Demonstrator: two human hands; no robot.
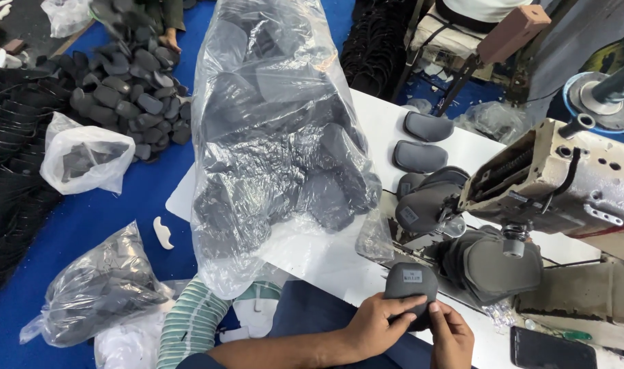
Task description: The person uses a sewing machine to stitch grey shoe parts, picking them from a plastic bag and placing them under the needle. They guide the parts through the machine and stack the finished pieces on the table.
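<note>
A large clear bag [278, 137] of grey pads stands on the white table [325, 266], hemming the left; a sewing machine [564, 184] hems the right. At the near table edge, left hand [377, 324] and right hand [452, 335] both grasp one grey pad [410, 283], label up for inspection.

left hand [377, 326] bare | right hand [452, 338] bare | forearms unsleeved | dark blue trousers [312, 311]

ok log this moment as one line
left hand: holds grey pad | right hand: pinches same pad | clear bag of pads: upright on table
</note>
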